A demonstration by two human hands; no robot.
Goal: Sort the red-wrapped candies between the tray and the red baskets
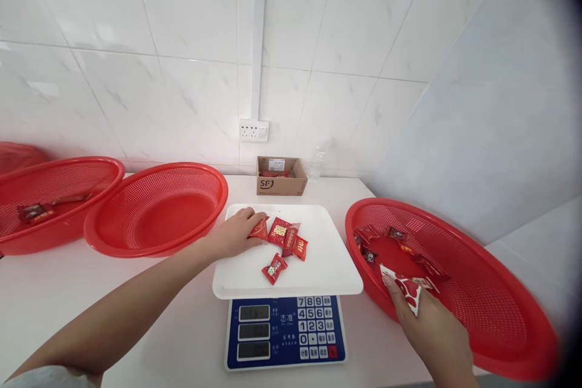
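Observation:
Over the left side of the white weighing tray, my left hand has its fingers closed around a red wrapped candy. Just to the right of it lie several more red candies, among them a square packet with gold print. A twist-wrapped candy sits apart, closer to the tray's front. My right hand pinches a white packet with red patterning at the near rim of the right red basket. Several wrapped candies rest inside that basket.
Below the tray is the scale's blue keypad panel. Two red baskets stand left, the nearer one bare inside, the farther one holding a few packets. A cardboard box and a clear bottle are near the tiled wall.

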